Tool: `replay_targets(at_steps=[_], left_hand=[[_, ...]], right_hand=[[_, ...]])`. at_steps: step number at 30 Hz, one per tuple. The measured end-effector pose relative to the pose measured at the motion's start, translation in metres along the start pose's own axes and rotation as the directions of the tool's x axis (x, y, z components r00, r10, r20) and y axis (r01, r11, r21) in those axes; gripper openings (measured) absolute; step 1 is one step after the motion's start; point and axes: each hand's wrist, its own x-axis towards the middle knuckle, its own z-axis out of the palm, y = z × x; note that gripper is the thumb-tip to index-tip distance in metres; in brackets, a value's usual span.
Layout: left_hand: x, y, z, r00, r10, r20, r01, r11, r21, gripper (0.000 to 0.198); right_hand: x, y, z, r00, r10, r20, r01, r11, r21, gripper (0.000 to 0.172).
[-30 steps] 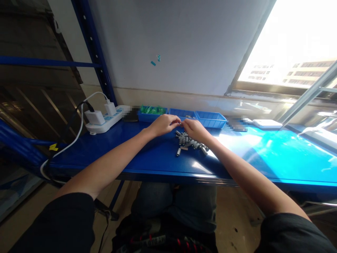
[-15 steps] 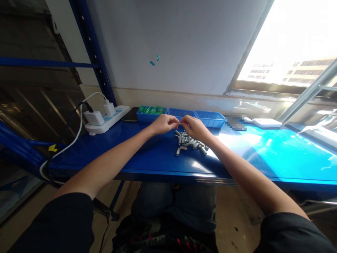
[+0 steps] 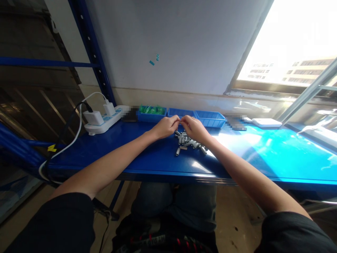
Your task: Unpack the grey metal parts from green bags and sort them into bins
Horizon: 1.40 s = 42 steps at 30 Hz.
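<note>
My left hand [image 3: 166,127] and my right hand [image 3: 193,127] meet fingertip to fingertip above the blue table [image 3: 147,154]. Both are closed in a pinch; whatever lies between the fingertips is too small and too covered to name. Just below the hands, a loose pile of short silvery metal cylinders [image 3: 187,141] rests on the table, partly covered by my right hand. One cylinder [image 3: 178,151] lies at the near edge of the pile. Behind the hands stand blue plastic bins: one with green pieces [image 3: 152,110], a middle one [image 3: 181,112] partly hidden, and a right one [image 3: 210,118].
At the left, a white power strip [image 3: 98,128] carries plugged-in chargers, and a white cable [image 3: 76,135] runs over the table's edge. A flat white device [image 3: 266,122] lies at the back right. Bright sunlight from the window [image 3: 289,45] glares on the table's right side.
My left hand has turned slightly and its fingers are bunched closer against my right fingertips. The pile and the bins look the same.
</note>
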Motion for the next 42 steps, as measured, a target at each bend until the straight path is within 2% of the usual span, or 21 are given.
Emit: replay_targets(at_steps=[4,9,19,22,25,27,29,31,32,35,38,40,42], left_hand=[[0.001,0.001,0.001,1.0,0.0,-0.031,0.002,0.997,0.077,0.022],[0.002,0.004,0.002,0.995,-0.061,-0.076,0.07,0.991,0.114,0.024],[0.003,0.002,0.006,0.992,-0.116,-0.053,0.12,0.99,0.08,0.032],[0.004,-0.004,0.002,0.986,-0.165,-0.011,0.165,0.986,-0.007,0.04],[0.003,-0.013,-0.001,0.976,-0.192,0.107,0.191,0.981,0.022,0.039],[0.002,-0.019,-0.001,0.965,-0.126,0.229,0.097,0.986,0.133,0.034],[0.001,-0.022,-0.002,0.94,-0.054,0.336,-0.023,0.975,0.221,0.03],[0.001,-0.024,-0.003,0.927,-0.046,0.371,-0.063,0.959,0.276,0.025],[0.002,-0.024,-0.003,0.929,-0.063,0.365,-0.052,0.953,0.298,0.024],[0.004,-0.025,-0.006,0.943,-0.115,0.312,0.015,0.952,0.307,0.024],[0.006,-0.025,-0.009,0.969,-0.112,0.222,0.061,0.973,0.224,0.027],[0.007,-0.024,-0.009,0.984,-0.094,0.152,0.07,0.985,0.157,0.028],[0.008,-0.022,-0.009,0.989,-0.08,0.124,0.068,0.993,0.098,0.028]], right_hand=[[-0.001,-0.004,0.0,1.0,-0.006,0.013,0.006,1.0,-0.006,0.017],[-0.001,-0.009,-0.001,1.0,-0.006,0.024,0.006,0.999,-0.035,0.017],[-0.003,-0.015,-0.007,0.993,-0.084,0.083,0.097,0.981,-0.166,0.022],[0.001,-0.013,-0.012,0.995,-0.09,0.038,0.096,0.975,-0.199,0.025],[0.005,0.01,-0.021,0.993,0.014,-0.118,-0.042,0.969,-0.242,0.03],[0.004,0.037,-0.027,0.958,0.168,-0.232,-0.239,0.915,-0.325,0.032],[0.0,0.064,-0.033,0.911,0.317,-0.265,-0.404,0.815,-0.415,0.033],[-0.004,0.081,-0.036,0.882,0.393,-0.259,-0.47,0.759,-0.451,0.041],[-0.005,0.084,-0.037,0.88,0.401,-0.254,-0.475,0.764,-0.436,0.042],[-0.004,0.067,-0.033,0.923,0.337,-0.184,-0.379,0.878,-0.293,0.038],[0.001,0.03,-0.021,0.994,0.104,-0.014,-0.105,0.983,-0.149,0.033],[0.003,0.008,-0.011,0.999,-0.007,0.045,0.013,0.991,-0.132,0.033],[0.003,-0.004,-0.003,0.997,-0.042,0.063,0.051,0.988,-0.147,0.029]])
